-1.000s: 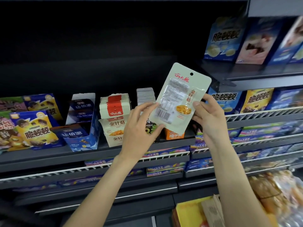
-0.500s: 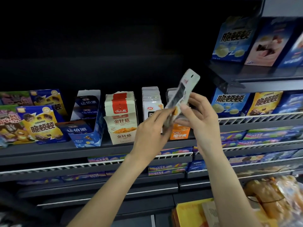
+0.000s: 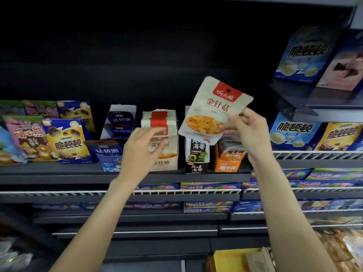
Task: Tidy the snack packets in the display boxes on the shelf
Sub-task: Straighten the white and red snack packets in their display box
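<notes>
My right hand [image 3: 246, 132] pinches a pale green snack packet [image 3: 213, 110] with a red top, held front-facing and tilted above the shelf. My left hand [image 3: 143, 150] hovers empty, fingers loosely spread, in front of the matching cream display box [image 3: 167, 154], which is full of the same red-topped packets. To the right stand a black seaweed display box [image 3: 197, 158] and an orange display box [image 3: 227, 160], both partly hidden by the held packet and my right hand.
A blue display box [image 3: 112, 152] stands left of the cream one, then purple and yellow biscuit boxes [image 3: 64, 142]. The dark shelf edge [image 3: 78, 173] runs below. More blue and yellow boxes [image 3: 294, 132] fill the right shelves. Lower shelves hold rows of packets.
The packet was turned round from back-facing, through edge-on, to front-facing. My left hand let go of it and moved left and down toward the cream box. My right hand alone holds it now.
</notes>
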`<action>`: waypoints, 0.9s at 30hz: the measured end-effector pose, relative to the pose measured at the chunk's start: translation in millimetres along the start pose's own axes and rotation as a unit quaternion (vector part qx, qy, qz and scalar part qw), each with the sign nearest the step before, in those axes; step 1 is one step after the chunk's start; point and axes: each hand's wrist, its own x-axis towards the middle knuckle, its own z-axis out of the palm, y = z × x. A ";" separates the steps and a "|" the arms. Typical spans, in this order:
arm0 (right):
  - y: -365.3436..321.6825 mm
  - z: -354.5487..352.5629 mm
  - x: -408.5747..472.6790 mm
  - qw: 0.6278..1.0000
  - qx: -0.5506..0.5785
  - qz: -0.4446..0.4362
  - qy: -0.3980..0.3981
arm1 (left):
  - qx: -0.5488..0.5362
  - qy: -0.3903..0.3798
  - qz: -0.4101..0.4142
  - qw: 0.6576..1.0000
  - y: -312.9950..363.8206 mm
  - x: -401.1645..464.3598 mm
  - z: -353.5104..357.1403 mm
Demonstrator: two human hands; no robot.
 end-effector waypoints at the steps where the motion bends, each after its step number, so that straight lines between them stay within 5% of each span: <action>1: -3.6 2.1 2.7 1.000 0.026 -0.012 0.003 | 0.068 -0.001 0.027 0.997 -14.8 0.6 -5.0; 4: -9.5 17.2 11.2 0.995 0.097 -0.030 -0.025 | 0.175 -0.039 0.059 0.982 -45.4 1.2 -18.6; 9: 8.2 68.5 29.1 0.985 0.111 0.015 -0.133 | 0.187 -0.049 0.127 0.973 -52.4 -10.3 -27.4; 15: 67.1 104.1 30.9 0.970 -0.112 0.007 -0.216 | 0.172 -0.061 0.135 0.974 -53.9 -21.4 -31.5; 20: 77.2 108.4 32.0 0.898 -0.382 -0.082 -0.201 | 0.177 -0.058 0.128 0.974 -56.2 -18.6 -30.2; 24: 73.7 114.5 34.1 0.888 -0.406 -0.062 -0.208 | 0.144 -0.052 0.092 0.984 -53.0 -14.8 -29.3; 27: 74.9 111.8 27.4 0.933 -0.323 -0.037 -0.157 | 0.094 -0.062 0.024 0.993 -51.5 -10.4 -24.8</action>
